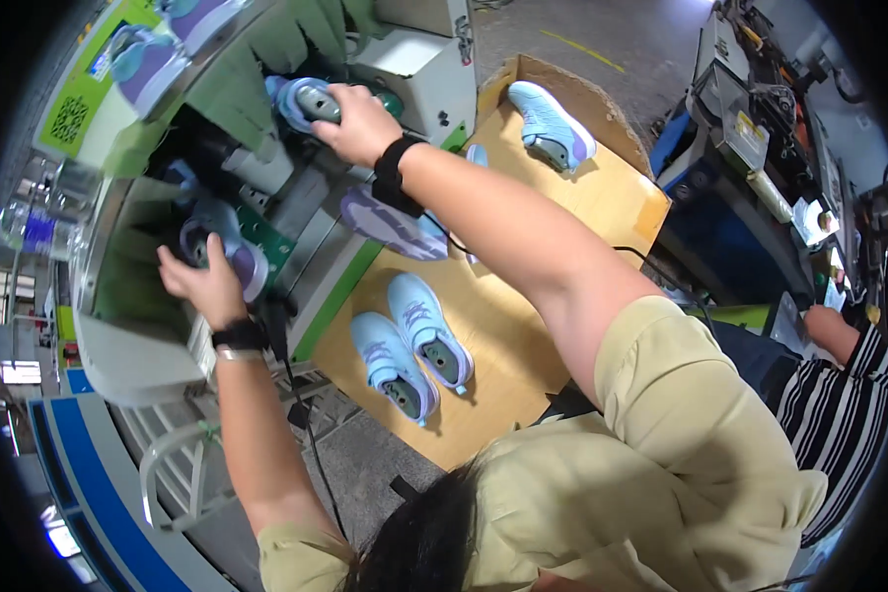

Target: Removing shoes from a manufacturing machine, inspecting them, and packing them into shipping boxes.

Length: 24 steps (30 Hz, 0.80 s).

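Observation:
At the upper middle, my right hand (360,123) is closed on the heel end of a light blue and purple sneaker (288,102), which has a grey-green last inside it. This sneaker is at the opening of a machine, below hanging green cloth flaps. My left hand (205,284), thumb and fingers apart, is against the heel end of another blue and purple sneaker (252,264) in the machine's left opening. Part of that sneaker is in shadow, and my hand hides some of it. Each of my wrists has a black band.
Two light blue sneakers (414,340) with lasts inside stand on the wooden board (503,395). Another sneaker (553,128) stands at its far end, and a purple-soled one (395,225) lies by the machine edge (340,296). More sneakers rest on top. A co-worker's striped sleeve (863,385) is at right.

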Motion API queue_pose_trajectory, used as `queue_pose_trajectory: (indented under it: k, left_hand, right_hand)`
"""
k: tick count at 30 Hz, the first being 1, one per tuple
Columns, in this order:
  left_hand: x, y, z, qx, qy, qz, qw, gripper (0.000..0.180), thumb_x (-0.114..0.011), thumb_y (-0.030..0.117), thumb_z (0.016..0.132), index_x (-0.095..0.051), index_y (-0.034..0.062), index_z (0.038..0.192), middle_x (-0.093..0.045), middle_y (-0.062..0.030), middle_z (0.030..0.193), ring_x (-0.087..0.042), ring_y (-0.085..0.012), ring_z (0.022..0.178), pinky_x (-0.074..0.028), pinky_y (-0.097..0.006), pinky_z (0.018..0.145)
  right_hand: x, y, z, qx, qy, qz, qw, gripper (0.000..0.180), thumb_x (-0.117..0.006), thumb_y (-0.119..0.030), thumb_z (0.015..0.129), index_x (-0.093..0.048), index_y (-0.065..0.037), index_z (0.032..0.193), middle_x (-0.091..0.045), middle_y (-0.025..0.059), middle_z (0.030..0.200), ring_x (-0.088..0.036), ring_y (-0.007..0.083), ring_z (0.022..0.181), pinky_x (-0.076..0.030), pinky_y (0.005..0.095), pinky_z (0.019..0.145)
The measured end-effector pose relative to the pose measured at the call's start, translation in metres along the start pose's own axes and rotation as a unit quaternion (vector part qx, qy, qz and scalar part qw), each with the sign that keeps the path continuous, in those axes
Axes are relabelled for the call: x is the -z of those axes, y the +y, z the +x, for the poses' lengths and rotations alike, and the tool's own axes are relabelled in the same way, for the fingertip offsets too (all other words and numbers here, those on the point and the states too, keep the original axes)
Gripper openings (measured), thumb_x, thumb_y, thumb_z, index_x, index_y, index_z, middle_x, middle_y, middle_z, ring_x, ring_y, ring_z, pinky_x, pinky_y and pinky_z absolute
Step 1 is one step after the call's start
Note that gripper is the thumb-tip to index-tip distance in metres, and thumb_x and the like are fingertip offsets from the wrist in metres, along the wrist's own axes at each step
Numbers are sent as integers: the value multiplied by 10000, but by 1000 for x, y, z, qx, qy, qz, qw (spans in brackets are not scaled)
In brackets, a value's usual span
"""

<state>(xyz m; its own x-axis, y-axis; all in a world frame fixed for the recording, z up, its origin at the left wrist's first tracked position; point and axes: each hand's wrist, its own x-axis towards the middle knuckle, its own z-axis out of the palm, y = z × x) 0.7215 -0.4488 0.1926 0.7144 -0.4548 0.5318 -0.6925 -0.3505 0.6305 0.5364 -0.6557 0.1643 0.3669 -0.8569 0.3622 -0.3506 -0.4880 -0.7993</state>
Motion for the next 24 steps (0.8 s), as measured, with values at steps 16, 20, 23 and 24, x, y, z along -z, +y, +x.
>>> queue_pose_trajectory:
  k: [16,20,23,24]
  left_hand:
    - [-161,98,-253,-163,-446,-67,878,938,-769,362,757,-262,45,1480,-308,-265,1477,-339,-444,1337,-321,-513,1071]
    - [-220,88,-259,-16,-479,18,878,1140,-829,407,667,-156,88,1530,-388,-276,1438,-442,-408,1287,-425,-466,991]
    - [-214,76,-260,48,-474,-103,873,1027,-839,343,672,-279,37,1477,-586,-257,1235,-603,-358,1120,-490,-378,916]
    - [-212,57,-269,82,-454,-239,854,896,-818,328,725,-358,16,1427,-628,-191,1182,-635,-313,1067,-505,-390,888]
  right_hand:
    - [177,282,-162,-177,-7,-358,917,1139,-859,-309,576,-241,-167,1521,-364,254,1391,-409,446,1246,-372,456,1068]
    - [205,250,-248,-399,-111,323,851,940,-746,-202,771,-200,48,1494,-495,175,1356,-431,253,1318,-321,359,1106]
    - [176,222,-310,-280,-36,218,934,1024,-765,-178,734,-132,34,1511,-338,233,1459,-307,318,1397,-266,365,1142]
    - [157,208,-315,-255,-6,160,954,1046,-771,-187,726,-115,37,1509,-317,253,1463,-286,338,1405,-262,374,1144]
